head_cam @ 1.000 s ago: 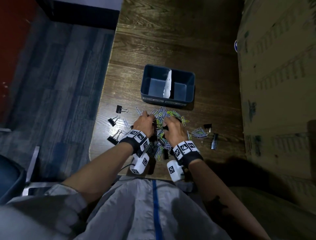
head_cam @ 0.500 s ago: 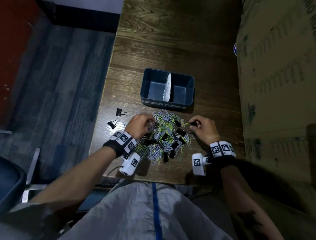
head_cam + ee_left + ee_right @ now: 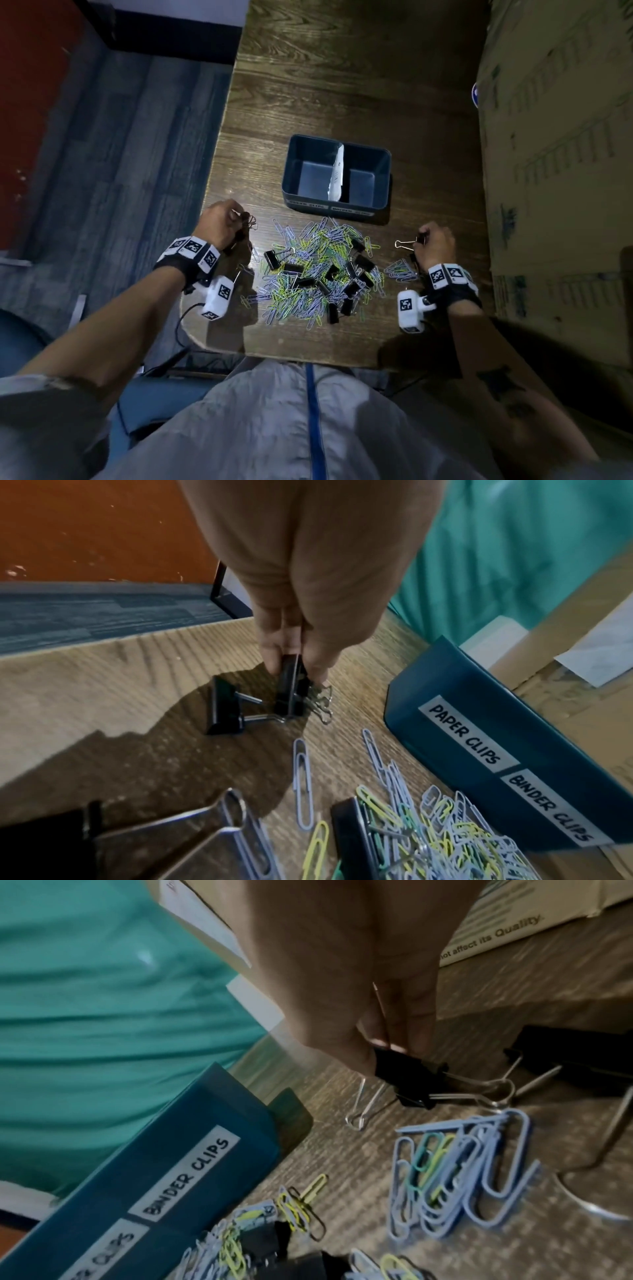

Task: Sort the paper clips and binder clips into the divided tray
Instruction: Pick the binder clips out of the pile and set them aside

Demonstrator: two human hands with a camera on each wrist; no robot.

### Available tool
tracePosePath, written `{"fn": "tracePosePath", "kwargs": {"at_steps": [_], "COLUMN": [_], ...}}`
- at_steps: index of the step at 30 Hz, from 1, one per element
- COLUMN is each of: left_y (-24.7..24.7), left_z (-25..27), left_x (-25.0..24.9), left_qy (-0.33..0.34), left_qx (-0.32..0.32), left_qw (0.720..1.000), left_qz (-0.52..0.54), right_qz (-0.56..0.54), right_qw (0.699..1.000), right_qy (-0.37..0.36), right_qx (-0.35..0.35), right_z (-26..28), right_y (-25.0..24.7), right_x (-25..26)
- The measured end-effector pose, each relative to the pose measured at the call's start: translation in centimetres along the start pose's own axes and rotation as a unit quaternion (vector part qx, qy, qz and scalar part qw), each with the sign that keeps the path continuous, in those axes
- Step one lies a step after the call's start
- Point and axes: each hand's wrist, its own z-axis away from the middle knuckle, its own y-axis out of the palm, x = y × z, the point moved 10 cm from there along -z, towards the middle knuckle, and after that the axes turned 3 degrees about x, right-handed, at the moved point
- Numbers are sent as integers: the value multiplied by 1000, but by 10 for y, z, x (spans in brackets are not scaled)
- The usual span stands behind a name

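Note:
A dark blue divided tray [image 3: 383,178] with a white divider [image 3: 337,171] stands on the wooden table; its front labels read PAPER CLIPS on the left and BINDER CLIPS [image 3: 548,807] on the right. Both compartments look empty. Just in front lies a mixed pile [image 3: 318,270] of coloured paper clips and black binder clips. Left of the pile, my left hand [image 3: 239,222] pinches a black binder clip [image 3: 289,685] just above the table, beside another binder clip [image 3: 224,707]. Right of the pile, my right hand [image 3: 423,238] pinches a black binder clip [image 3: 400,1074].
A big cardboard box [image 3: 555,171] lines the table's right side. A small bunch of blue paper clips [image 3: 455,1172] lies near my right wrist, and another binder clip [image 3: 575,1058] beyond it. The table's left edge [image 3: 219,144] drops to a blue floor.
Both hands have left the middle of the pile and moved apart, left hand to the left, right hand to the right. Each now pinches a binder clip.

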Motion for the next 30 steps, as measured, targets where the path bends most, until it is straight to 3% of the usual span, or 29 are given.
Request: {"fn": "tracePosePath", "kwargs": {"at_steps": [5, 7, 10, 13, 15, 20, 26, 30], "left_y": [-4, 18, 60, 81, 87, 92, 90, 106], "left_z": [36, 54, 66, 67, 65, 59, 63, 67], "left_x": [-29, -39, -32, -35, -44, -61, -78, -86], "left_qy": [83, 105, 77, 85, 90, 75, 80, 60], "left_qx": [-45, 10, 122, 160, 169, 145, 97, 159], "left_qw": [991, 986, 970, 938, 929, 968, 991, 984], "left_qz": [-99, -132, -197, -294, -316, -188, -35, -54], "right_qz": [87, 68, 54, 63, 59, 44, 41, 73], "right_qw": [991, 990, 981, 966, 966, 973, 974, 967], "right_qy": [-88, -120, -164, -197, -198, -202, -182, -195], "right_qx": [-54, -24, 85, 154, 152, 106, 126, 144], "right_z": [24, 33, 49, 70, 79, 85, 80, 84], "right_y": [-3, 12, 50, 80, 91, 97, 98, 104], "right_x": [24, 30, 38, 39, 40, 52, 61, 66]}}
